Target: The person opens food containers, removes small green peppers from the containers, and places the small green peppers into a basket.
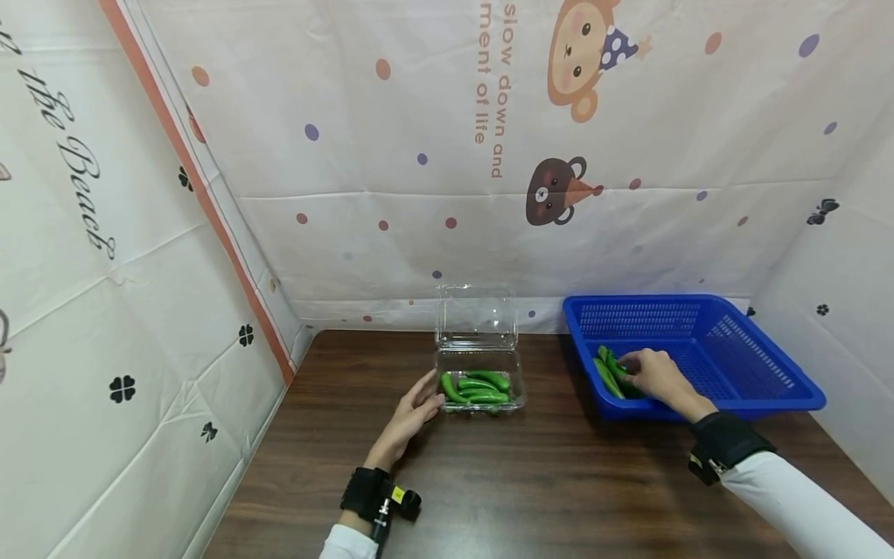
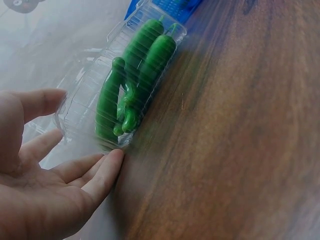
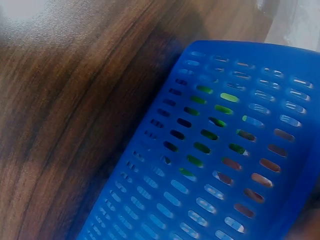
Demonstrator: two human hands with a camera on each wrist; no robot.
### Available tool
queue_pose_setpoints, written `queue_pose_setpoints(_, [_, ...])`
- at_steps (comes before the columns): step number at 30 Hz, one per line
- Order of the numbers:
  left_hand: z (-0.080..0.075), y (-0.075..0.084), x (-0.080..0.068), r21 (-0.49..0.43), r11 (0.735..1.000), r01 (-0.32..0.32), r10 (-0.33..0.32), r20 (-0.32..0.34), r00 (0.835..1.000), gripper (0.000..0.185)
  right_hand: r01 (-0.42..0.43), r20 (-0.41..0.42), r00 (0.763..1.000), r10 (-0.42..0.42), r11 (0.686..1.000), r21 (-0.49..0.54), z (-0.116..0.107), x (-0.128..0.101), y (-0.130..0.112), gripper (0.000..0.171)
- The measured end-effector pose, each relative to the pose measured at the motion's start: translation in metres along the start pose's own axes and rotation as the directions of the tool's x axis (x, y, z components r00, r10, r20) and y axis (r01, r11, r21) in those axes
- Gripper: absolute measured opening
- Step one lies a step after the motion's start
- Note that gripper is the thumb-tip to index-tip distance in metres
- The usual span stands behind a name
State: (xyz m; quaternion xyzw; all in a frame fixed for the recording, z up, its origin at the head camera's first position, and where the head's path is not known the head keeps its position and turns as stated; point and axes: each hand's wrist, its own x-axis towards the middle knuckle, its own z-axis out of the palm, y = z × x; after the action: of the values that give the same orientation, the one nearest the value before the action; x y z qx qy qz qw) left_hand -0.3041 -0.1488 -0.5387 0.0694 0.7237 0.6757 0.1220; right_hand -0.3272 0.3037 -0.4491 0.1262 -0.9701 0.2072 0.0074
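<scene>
A clear plastic clamshell box (image 1: 517, 388) stands on the table with its lid (image 1: 477, 314) raised at the back. Several green chili peppers (image 1: 483, 384) lie in its base. My left hand (image 1: 408, 415) is at the box's left side, fingers extended and fingertips (image 2: 116, 156) right at its wall. Inside the blue basket, my right hand (image 1: 656, 376) pinches a green chili pepper (image 1: 612, 363) between thumb and fingers. Another green pepper (image 1: 606, 378) lies beside it along the basket's left wall. In the right wrist view, the slotted wall partly hides the peppers (image 3: 223, 108) and the fingers.
The blue slotted basket (image 1: 768, 405) occupies the right side of the dark wooden table (image 1: 545, 481), its rim standing well above the tabletop. Printed white sheets (image 1: 391, 256) hang close behind the box and basket, and along both sides.
</scene>
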Motion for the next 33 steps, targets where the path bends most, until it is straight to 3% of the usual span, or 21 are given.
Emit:
queue_pose_setpoints(7, [0.000,-0.001,0.000,-0.012,1.000,0.003,-0.003,-0.004,1.000,0.066,0.021,-0.006,1.000,-0.021,1.000,-0.008,0.001,-0.003,-0.001,0.025])
queue_pose_setpoints(17, [-0.001,-0.002,0.001,-0.014,1.000,0.006,-0.007,-0.005,1.000,0.067,-0.020,0.006,1.000,0.021,0.999,-0.029,-0.002,-0.002,0.000,0.029])
queue_pose_setpoints(28, [0.000,0.000,0.000,-0.014,1.000,-0.002,0.002,-0.010,1.000,0.066,0.002,-0.061,0.998,-0.003,1.000,-0.020,-0.018,0.002,-0.007,0.028])
queue_pose_setpoints(33, [0.001,0.000,0.000,-0.001,1.000,0.003,-0.003,-0.006,1.000,0.066,0.031,-0.164,0.986,-0.033,0.999,-0.015,-0.022,0.005,-0.014,0.031])
